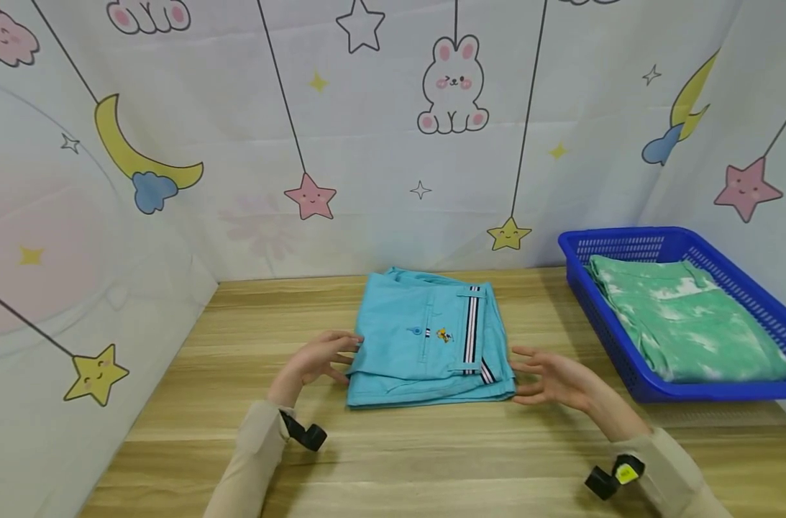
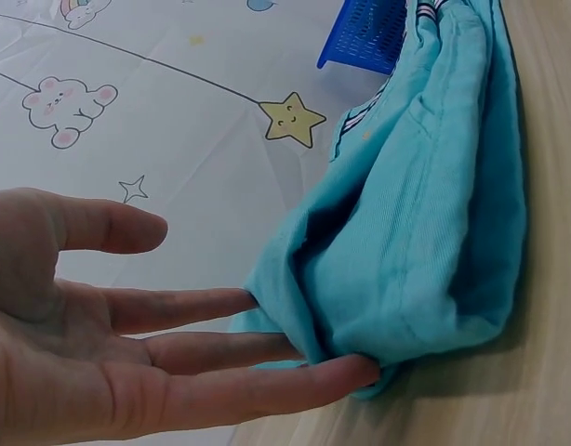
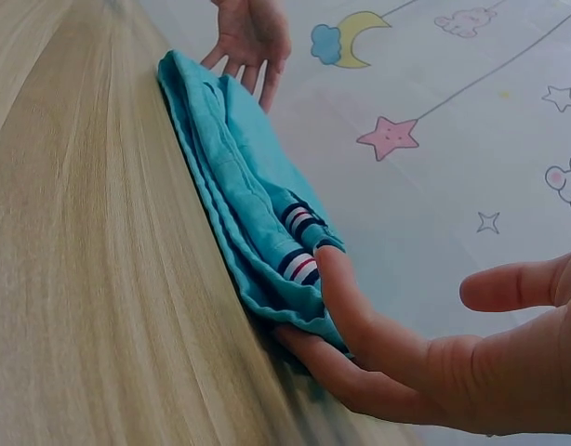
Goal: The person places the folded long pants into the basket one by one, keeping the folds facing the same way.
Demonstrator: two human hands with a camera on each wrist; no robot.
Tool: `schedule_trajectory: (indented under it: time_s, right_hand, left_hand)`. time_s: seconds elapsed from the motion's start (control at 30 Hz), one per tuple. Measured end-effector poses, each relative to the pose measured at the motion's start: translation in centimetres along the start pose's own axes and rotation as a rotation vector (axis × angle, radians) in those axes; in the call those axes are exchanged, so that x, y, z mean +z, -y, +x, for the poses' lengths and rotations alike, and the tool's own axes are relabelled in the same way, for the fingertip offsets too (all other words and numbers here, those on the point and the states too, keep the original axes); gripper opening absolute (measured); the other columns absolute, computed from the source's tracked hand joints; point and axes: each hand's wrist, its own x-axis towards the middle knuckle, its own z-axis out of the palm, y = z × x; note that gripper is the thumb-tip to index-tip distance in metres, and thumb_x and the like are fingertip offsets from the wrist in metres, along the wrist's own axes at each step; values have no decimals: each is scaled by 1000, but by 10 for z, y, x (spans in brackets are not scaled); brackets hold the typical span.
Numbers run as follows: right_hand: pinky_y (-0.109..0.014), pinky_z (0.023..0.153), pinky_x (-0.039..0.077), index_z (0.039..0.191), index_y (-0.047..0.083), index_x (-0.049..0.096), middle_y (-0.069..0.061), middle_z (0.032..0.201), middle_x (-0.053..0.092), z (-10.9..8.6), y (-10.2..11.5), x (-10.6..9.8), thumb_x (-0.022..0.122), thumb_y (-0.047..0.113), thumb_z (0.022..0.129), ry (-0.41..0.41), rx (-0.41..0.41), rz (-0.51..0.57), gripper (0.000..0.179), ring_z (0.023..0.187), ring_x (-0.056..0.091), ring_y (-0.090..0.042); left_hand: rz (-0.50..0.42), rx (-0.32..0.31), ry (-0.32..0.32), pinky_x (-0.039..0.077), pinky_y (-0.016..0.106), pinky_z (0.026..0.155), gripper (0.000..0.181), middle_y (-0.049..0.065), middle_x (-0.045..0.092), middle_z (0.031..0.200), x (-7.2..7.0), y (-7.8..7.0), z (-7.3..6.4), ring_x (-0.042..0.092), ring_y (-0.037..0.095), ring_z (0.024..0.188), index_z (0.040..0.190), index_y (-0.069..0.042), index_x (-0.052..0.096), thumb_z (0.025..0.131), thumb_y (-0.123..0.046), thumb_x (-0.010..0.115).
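Folded turquoise trousers (image 1: 399, 338) lie flat on the wooden table (image 1: 380, 460), with a striped waistband on the right and a small yellow embroidery beside a buttoned pocket. At their left edge is my left hand (image 1: 318, 358), its fingers extended. The left wrist view shows those fingertips (image 2: 360, 370) touching the folded cloth, the thumb apart from it. My right hand (image 1: 554, 380) is at the waistband side. In the right wrist view its fairly straight fingers (image 3: 346, 288) touch the edge of the trousers (image 3: 239, 177), one reaching low by the table.
A blue plastic basket (image 1: 600, 338) stands on the table at the right, holding folded green-and-white tie-dye cloth (image 1: 690, 324). Behind the table hangs a white curtain (image 1: 380, 144) printed with stars, moons and rabbits. Small black cameras (image 1: 313, 436) are strapped to both wrists.
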Motion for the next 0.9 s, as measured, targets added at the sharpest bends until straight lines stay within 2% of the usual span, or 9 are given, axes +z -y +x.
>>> schedule_trajectory:
  time_s: [0.17,0.37,0.53,0.9]
  right_hand:
    - [-47,94,41,140,4,-19,-27,144,-17,-3,-1,-1,19,19,97,-12,0,7,59,122,30,-50]
    - [-46,94,41,139,6,-21,-31,142,-18,-10,-4,-1,19,18,96,-26,17,74,60,117,39,-42]
    - [-45,94,41,139,6,-23,-35,140,-17,-17,-3,2,20,17,96,-23,24,127,61,115,43,-43]
    - [-44,94,42,138,7,-26,-35,139,-19,-26,-13,9,23,18,96,18,14,198,65,114,47,-40]
  left_hand:
    - [1,-3,7,51,46,76,49,27,32,138,1,1,1,36,45,122,131,2,39,95,-29,40]
    - [-13,-11,13,50,47,78,46,27,31,138,0,0,0,36,45,122,131,3,39,96,-27,38]
    - [-5,-25,-14,49,47,81,47,27,35,136,-4,-2,-1,42,42,120,131,2,40,95,-28,36]
    - [-31,-37,-67,45,50,88,49,28,27,140,-14,-9,7,38,45,121,136,4,30,97,-25,30]
